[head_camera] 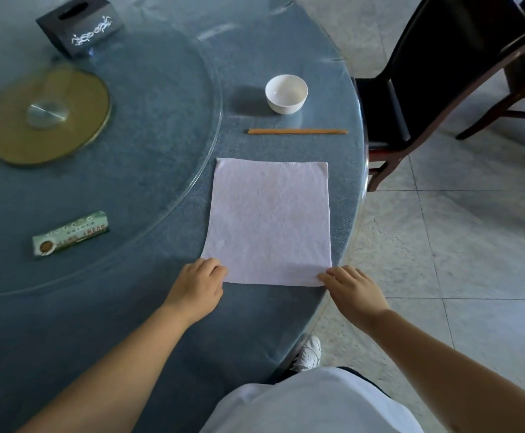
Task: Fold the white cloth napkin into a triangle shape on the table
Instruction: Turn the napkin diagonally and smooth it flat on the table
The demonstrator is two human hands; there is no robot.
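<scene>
Fingers (214, 266) on napkin's (269, 220) near corners

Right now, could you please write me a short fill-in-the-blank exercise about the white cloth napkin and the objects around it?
1. The white cloth napkin lies flat and ____ on the round blue table.
2. The left hand and right hand rest at the napkin's two ____ corners.
3. Between the napkin and the small white bowl lie wooden ____.

Missing words: unfolded; near; chopsticks
</scene>
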